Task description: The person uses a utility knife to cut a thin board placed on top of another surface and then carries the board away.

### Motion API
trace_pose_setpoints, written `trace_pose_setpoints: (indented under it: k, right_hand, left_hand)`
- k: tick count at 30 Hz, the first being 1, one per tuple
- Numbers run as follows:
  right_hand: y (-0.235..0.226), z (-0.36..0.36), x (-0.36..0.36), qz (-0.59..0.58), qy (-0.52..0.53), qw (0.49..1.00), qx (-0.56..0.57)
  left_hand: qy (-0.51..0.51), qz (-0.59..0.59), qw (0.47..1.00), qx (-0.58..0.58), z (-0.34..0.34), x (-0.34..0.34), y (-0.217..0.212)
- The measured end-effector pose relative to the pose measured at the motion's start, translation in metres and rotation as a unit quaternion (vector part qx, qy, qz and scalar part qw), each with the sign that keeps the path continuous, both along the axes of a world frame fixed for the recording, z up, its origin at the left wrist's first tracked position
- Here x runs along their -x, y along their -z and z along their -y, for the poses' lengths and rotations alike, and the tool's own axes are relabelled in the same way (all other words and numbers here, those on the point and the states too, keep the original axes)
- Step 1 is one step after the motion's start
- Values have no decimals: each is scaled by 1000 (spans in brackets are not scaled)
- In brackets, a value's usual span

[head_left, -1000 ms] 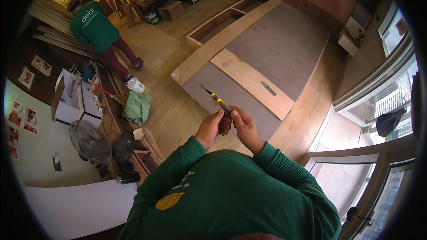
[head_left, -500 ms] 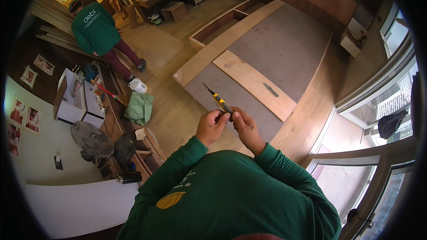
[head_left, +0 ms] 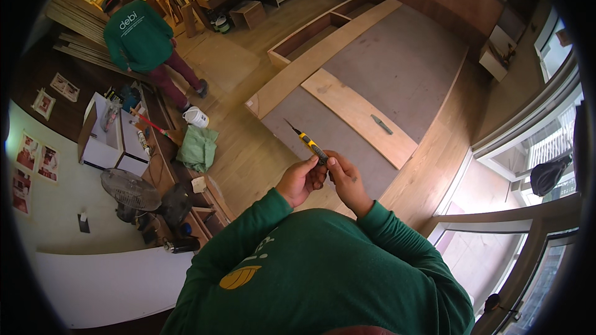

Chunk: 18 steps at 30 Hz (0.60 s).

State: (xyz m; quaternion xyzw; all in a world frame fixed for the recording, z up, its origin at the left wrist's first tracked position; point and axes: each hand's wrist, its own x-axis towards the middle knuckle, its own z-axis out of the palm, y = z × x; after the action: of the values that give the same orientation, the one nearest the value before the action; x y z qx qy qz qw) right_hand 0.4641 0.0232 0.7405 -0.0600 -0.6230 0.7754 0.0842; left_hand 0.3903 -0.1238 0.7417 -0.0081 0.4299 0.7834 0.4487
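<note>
Ahead of my chest, a yellow-and-black utility knife (head_left: 308,142) is held up, its long thin dark blade pointing away and to the left. The fingers of my left hand (head_left: 299,181) are closed at the lower end of its handle. My right hand (head_left: 349,185) pinches the same end from the other side. Beyond my hands a light wooden board (head_left: 344,100) lies across a large low grey-topped platform (head_left: 397,46). A slim grey-green tool (head_left: 382,125) rests on that board; its kind is hard to make out.
Open wooden compartments (head_left: 310,40) run along the platform's far left side. Left of me, a long bench carries a fan (head_left: 130,190) and a white box (head_left: 102,133). A white bucket (head_left: 196,117) stands near a green cloth bag (head_left: 198,147). Another person (head_left: 139,43) stands at the far left.
The view has shifted slightly. My left fingers have shifted a little on the handle, the knife staying in both hands. The other person's arm and stance have changed slightly.
</note>
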Motion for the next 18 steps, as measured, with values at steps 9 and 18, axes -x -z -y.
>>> trace_pose_setpoints:
  k: [9,18]
  right_hand:
    - [-8,-2,-2,-31,-30,997,57]
    - [-1,-12,1,82,13,994,67]
  left_hand:
    - [9,-244,965,98,-1,-1,-1]
    - [101,-325,932,122,13,11,3]
